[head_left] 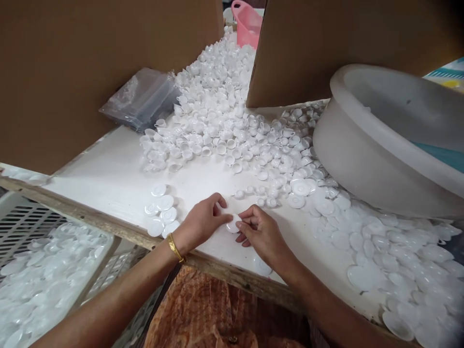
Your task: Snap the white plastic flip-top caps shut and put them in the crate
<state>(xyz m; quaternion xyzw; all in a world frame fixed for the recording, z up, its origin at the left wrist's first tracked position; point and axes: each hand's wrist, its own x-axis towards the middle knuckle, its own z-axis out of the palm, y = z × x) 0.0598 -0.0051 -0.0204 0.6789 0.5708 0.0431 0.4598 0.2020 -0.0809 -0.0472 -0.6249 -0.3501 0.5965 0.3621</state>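
Near the table's front edge, a small round white saucer (232,224) is between my two hands. My right hand (264,233) pinches its right side, with the thumb on top. My left hand (203,221), a gold bangle at its wrist, is closed at the saucer's left edge, the thumb pressed to it and the fingers curled. Just beyond lie a few small white toy pieces (260,190). To the left, several white saucers (166,202) are laid out in short overlapping rows. Another white disc (262,266) lies partly hidden by my right forearm.
A heap of tiny white toy cups (217,106) spreads across the back, and loose saucers (366,237) cover the right. A big pale tub (344,159), cardboard panels (108,63), a plastic-wrapped packet (141,96) and a pink container (248,26) stand around. A crate (105,251) sits lower left.
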